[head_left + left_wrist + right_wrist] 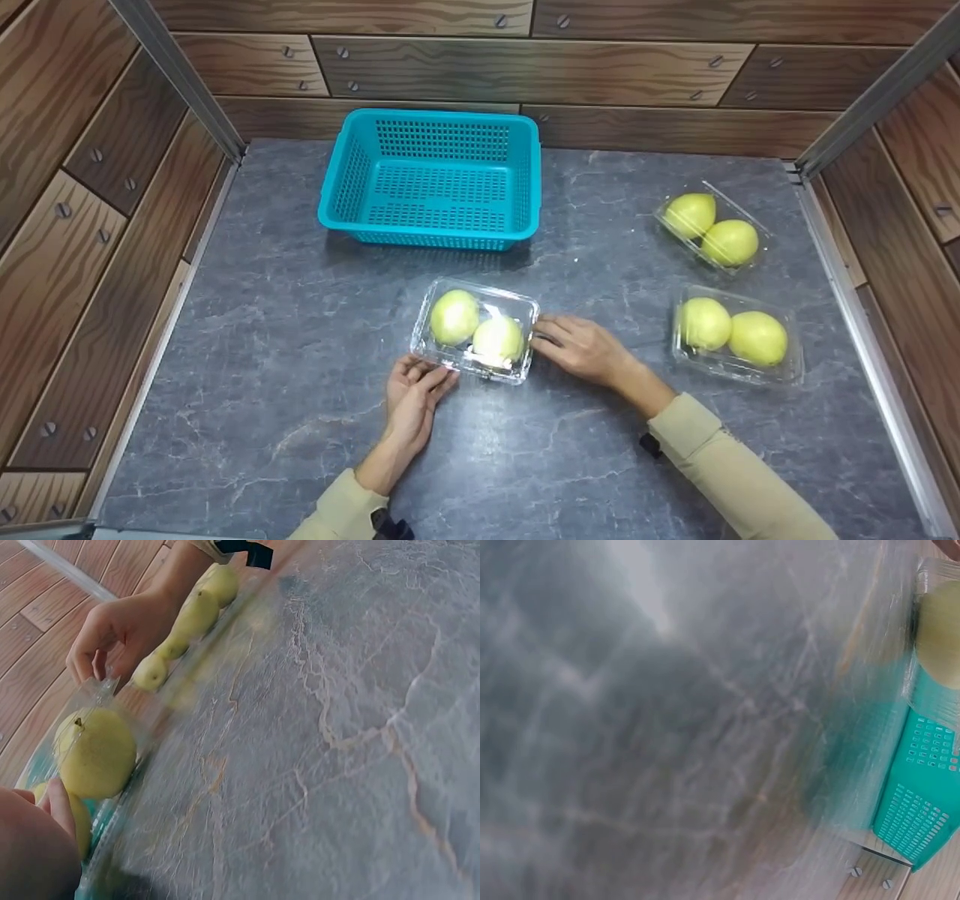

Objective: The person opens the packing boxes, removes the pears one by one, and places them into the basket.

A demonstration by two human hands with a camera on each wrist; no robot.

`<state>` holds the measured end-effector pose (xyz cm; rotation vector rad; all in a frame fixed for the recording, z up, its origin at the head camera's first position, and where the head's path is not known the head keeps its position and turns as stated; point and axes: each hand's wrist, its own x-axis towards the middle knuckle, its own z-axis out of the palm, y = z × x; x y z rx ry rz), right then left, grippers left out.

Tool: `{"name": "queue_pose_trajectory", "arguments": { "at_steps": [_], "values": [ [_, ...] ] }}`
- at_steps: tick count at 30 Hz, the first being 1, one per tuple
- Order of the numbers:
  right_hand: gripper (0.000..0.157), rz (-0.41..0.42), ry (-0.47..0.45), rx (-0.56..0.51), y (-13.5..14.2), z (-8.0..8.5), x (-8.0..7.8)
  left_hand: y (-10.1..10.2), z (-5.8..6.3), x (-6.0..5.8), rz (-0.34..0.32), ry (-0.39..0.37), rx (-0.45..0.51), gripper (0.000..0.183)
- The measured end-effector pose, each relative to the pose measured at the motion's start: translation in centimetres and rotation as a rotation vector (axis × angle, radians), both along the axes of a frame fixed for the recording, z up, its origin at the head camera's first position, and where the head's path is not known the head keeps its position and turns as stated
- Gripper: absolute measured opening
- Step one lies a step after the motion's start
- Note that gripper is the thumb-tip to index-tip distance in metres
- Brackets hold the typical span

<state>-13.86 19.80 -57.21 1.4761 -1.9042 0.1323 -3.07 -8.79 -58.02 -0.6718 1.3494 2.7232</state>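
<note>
A clear plastic clamshell box (477, 330) with two yellow-green pears (454, 317) lies on the grey marbled table, in front of the basket. My left hand (412, 397) holds its near left corner, fingers along the near edge. At the right edge, my right hand (581, 349) grips the box's rim with bent fingers. The left wrist view shows a pear (96, 754) through the plastic, part of my left hand (37, 844), and my right hand (120, 634) by the far corner. In the right wrist view a pear (941, 634) shows at the edge; my right hand's hold is out of sight.
A teal perforated basket (431, 236) with nothing in it stands behind the box. To the right lie two more clear boxes, a far one (709, 229) and a near one (739, 337), each holding two pears. Wood-patterned walls (525, 71) border the table.
</note>
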Motion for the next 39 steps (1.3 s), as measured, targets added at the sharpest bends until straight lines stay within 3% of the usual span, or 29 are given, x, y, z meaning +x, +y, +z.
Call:
{"name": "queue_pose_trajectory", "arguments": {
  "at_steps": [25, 39],
  "values": [
    [0.033, 0.035, 0.032, 0.013, -0.2, 0.0, 0.5, 1.9, 0.1, -0.3, 0.095, -0.009, -0.042, 0.053],
    [0.026, 0.068, 0.06, 0.004, -0.9, -0.1, 0.9, 3.2, -0.3, 0.2, 0.032, 0.01, -0.01, 0.054]
  ]
}}
